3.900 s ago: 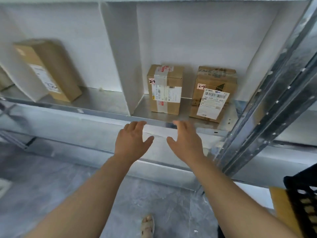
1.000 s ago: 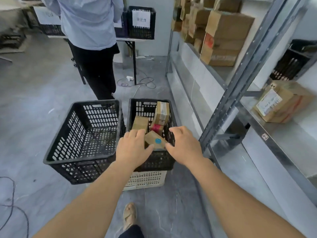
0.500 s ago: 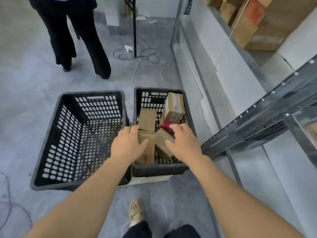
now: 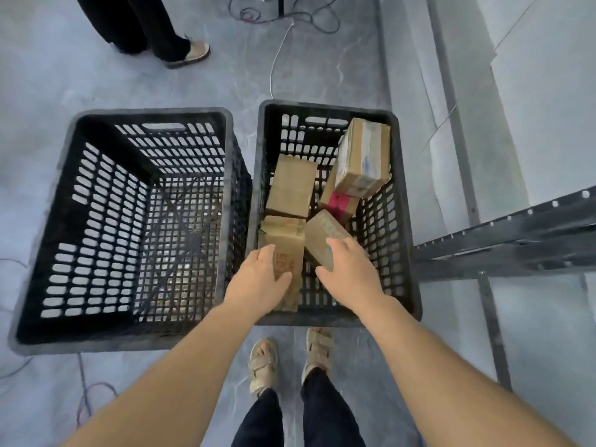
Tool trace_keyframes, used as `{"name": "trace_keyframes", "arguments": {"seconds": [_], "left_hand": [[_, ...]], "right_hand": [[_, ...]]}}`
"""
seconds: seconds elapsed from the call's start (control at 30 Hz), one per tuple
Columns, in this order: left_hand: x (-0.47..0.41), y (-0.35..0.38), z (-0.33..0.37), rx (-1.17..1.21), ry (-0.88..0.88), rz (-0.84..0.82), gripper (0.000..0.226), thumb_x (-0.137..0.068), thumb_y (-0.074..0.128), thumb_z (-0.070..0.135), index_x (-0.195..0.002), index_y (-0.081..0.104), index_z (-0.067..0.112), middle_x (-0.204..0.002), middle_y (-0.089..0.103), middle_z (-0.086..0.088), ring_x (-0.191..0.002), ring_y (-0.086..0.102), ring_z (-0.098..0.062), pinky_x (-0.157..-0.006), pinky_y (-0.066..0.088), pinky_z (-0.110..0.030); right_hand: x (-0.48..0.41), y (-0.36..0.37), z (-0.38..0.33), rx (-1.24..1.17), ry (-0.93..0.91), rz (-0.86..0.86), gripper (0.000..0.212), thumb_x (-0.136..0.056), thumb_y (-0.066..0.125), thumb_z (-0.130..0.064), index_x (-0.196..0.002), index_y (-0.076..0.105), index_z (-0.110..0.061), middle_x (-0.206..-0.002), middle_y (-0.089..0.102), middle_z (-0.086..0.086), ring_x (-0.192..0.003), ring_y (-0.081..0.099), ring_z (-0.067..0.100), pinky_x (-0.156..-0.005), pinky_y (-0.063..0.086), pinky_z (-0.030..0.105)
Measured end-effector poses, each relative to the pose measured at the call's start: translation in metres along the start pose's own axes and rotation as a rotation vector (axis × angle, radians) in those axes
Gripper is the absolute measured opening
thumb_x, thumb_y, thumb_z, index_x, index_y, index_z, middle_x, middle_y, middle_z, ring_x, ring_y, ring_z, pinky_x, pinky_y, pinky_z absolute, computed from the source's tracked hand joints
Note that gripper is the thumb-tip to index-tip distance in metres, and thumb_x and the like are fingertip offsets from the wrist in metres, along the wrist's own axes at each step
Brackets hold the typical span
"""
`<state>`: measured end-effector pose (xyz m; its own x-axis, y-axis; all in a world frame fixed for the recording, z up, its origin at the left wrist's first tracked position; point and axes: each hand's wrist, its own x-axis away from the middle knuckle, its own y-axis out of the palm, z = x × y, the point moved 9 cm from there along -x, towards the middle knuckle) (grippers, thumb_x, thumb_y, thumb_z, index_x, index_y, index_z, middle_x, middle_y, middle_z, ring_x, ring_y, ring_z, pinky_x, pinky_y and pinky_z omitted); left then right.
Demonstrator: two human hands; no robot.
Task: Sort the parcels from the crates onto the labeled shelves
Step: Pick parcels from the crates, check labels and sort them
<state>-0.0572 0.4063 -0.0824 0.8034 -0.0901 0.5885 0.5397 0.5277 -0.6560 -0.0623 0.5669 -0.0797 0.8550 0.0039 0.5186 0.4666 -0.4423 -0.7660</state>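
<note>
Two black plastic crates stand side by side on the grey floor. The right crate (image 4: 404, 240) holds several cardboard parcels; the left crate (image 4: 64, 162) has nothing in it. My left hand (image 4: 258, 282) hovers with relaxed fingers over an upright parcel with red print (image 4: 288, 250) at the crate's near side. My right hand (image 4: 351, 272) reaches with spread fingers over a tilted parcel (image 4: 322, 237) beside it. Whether either hand touches its parcel is unclear. Farther back lie a plain parcel (image 4: 292, 185), a red-labelled one (image 4: 338, 203) and a taped one (image 4: 362, 156) leaning on the far right wall.
A metal shelf frame (image 4: 503, 240) juts in at the right, with a white panel behind it. Another person's legs (image 4: 151, 24) stand at the far left, and cables (image 4: 290, 14) trail on the floor beyond the crates. My feet (image 4: 290, 359) are just before the right crate.
I turned from the shelf with its two parcels to the crates. My view has tilted down over them, and both hands have dropped lower into the right crate, over the near parcels.
</note>
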Motion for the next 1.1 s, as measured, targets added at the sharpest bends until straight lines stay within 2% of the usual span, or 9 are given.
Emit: {"name": "trace_keyframes", "arguments": {"seconds": [0.23,0.37,0.5,0.57,0.73,0.83,0.93,1.0,1.1], "left_hand": [[-0.044,0.03,-0.012,0.013,-0.167,-0.008,0.081,-0.094,0.053,0.04,-0.153,0.004,0.014,-0.158,0.014,-0.009,-0.143,0.022,-0.026,-0.114,0.027,-0.041],[-0.055,0.039,-0.018,0.062,-0.217,0.04,0.085,-0.092,0.056,0.037,-0.153,0.002,0.014,-0.154,0.021,-0.01,-0.138,0.03,-0.028,-0.11,0.034,-0.044],[-0.06,0.04,-0.021,0.202,-0.275,0.082,0.088,-0.092,0.058,0.03,-0.153,-0.003,0.015,-0.158,0.018,-0.007,-0.142,0.025,-0.026,-0.113,0.027,-0.042],[-0.063,0.041,-0.023,0.265,-0.301,0.093,0.087,-0.092,0.058,0.027,-0.154,-0.002,0.017,-0.158,0.018,-0.006,-0.142,0.025,-0.025,-0.114,0.028,-0.042],[-0.073,0.04,-0.028,0.456,-0.381,0.146,0.075,-0.085,0.06,0.017,-0.149,0.021,0.018,-0.148,0.034,-0.01,-0.132,0.041,-0.029,-0.107,0.039,-0.049],[-0.076,0.051,-0.023,0.5,-0.43,0.119,0.087,-0.09,0.059,0.016,-0.154,0.0,0.018,-0.158,0.008,-0.007,-0.143,0.021,-0.028,-0.113,0.025,-0.044],[-0.079,0.055,-0.021,0.551,-0.447,0.138,0.088,-0.09,0.057,0.016,-0.153,-0.005,0.022,-0.159,0.006,-0.007,-0.142,0.021,-0.03,-0.111,0.027,-0.046],[-0.08,0.053,-0.024,0.554,-0.471,0.166,0.086,-0.091,0.055,0.017,-0.153,-0.004,0.023,-0.159,0.008,-0.008,-0.14,0.026,-0.032,-0.108,0.031,-0.046],[-0.078,0.05,-0.023,0.51,-0.447,0.196,0.079,-0.093,0.052,0.017,-0.154,0.002,0.019,-0.156,0.011,-0.005,-0.135,0.031,-0.03,-0.103,0.034,-0.04]], "right_hand": [[-0.043,0.036,0.018,-0.052,0.008,-0.132,0.06,-0.096,0.055,-0.03,-0.148,0.03,-0.015,-0.148,0.035,0.006,-0.135,0.037,0.024,-0.106,0.039,0.039],[-0.057,0.05,0.016,-0.057,-0.013,-0.175,0.06,-0.095,0.055,-0.028,-0.147,0.029,-0.014,-0.145,0.038,0.007,-0.132,0.038,0.026,-0.105,0.04,0.042],[-0.065,0.061,0.016,-0.088,-0.008,-0.214,0.067,-0.096,0.054,-0.029,-0.152,0.019,-0.016,-0.149,0.035,0.006,-0.133,0.039,0.026,-0.103,0.04,0.04],[-0.067,0.064,0.016,-0.102,-0.006,-0.224,0.068,-0.096,0.053,-0.029,-0.152,0.018,-0.017,-0.149,0.038,0.006,-0.131,0.043,0.026,-0.1,0.042,0.041],[-0.072,0.07,0.024,-0.247,0.04,-0.261,0.068,-0.098,0.051,-0.025,-0.154,0.013,-0.02,-0.152,0.036,0.006,-0.134,0.04,0.025,-0.106,0.038,0.042],[-0.073,0.074,0.03,-0.334,0.061,-0.281,0.07,-0.099,0.05,-0.023,-0.155,0.009,-0.022,-0.156,0.029,0.004,-0.139,0.034,0.024,-0.11,0.033,0.041],[-0.073,0.077,0.029,-0.399,0.041,-0.285,0.072,-0.098,0.051,-0.02,-0.155,0.007,-0.026,-0.157,0.026,0.003,-0.14,0.033,0.025,-0.11,0.034,0.043],[-0.073,0.081,0.029,-0.457,0.038,-0.29,0.068,-0.097,0.051,-0.018,-0.153,0.013,-0.026,-0.153,0.033,0.002,-0.137,0.038,0.024,-0.108,0.037,0.043],[-0.074,0.085,0.034,-0.545,0.078,-0.287,0.051,-0.096,0.053,-0.018,-0.142,0.034,-0.027,-0.136,0.05,0.001,-0.125,0.049,0.021,-0.102,0.045,0.042]]}}
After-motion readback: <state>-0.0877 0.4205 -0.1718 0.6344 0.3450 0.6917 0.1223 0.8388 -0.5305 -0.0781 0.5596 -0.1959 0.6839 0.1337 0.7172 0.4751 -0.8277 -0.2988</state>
